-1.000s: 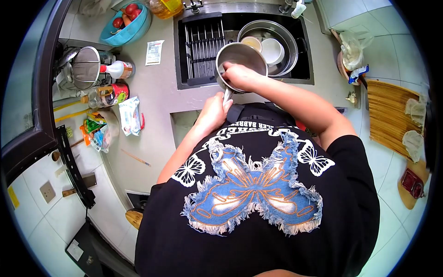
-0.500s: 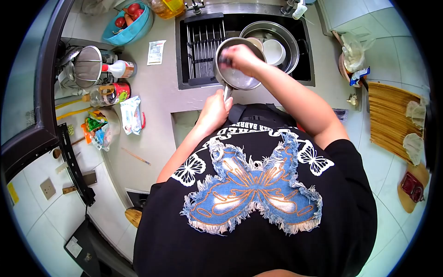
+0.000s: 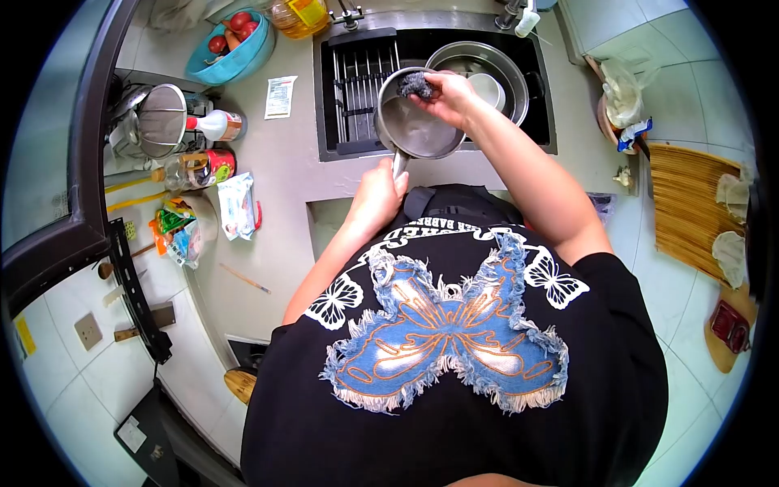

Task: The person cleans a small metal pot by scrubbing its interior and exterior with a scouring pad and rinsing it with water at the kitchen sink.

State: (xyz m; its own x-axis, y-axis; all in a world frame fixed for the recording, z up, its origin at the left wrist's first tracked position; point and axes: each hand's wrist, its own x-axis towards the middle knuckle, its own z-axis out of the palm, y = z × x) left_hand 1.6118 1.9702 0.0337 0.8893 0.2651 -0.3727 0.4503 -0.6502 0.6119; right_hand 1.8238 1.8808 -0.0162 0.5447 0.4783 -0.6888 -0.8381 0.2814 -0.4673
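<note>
My left hand (image 3: 377, 195) is wrapped round the handle of a metal saucepan (image 3: 418, 131), which is tilted over the front edge of the sink. In my right hand (image 3: 449, 96) is a dark grey scouring pad (image 3: 415, 84), pinched at the saucepan's upper rim. The inside of the pan looks wet and greyish. Behind it in the black sink (image 3: 535, 122) stands a large metal pot (image 3: 519, 81), with a white bowl (image 3: 487, 89) inside. To the left, a drying rack (image 3: 363, 81) of metal rods lies across the sink.
A blue basket (image 3: 235, 65) of red vegetables and a bottle of yellow oil (image 3: 299, 16) stand at the back left. Along the left are a strainer (image 3: 162, 120), a spray bottle (image 3: 221, 125) and a wipes packet (image 3: 236, 206). The tap (image 3: 509, 15) is behind the sink.
My right hand has moved from inside the saucepan up to its far rim, and the scouring pad now shows clearly. My left hand keeps its hold on the handle.
</note>
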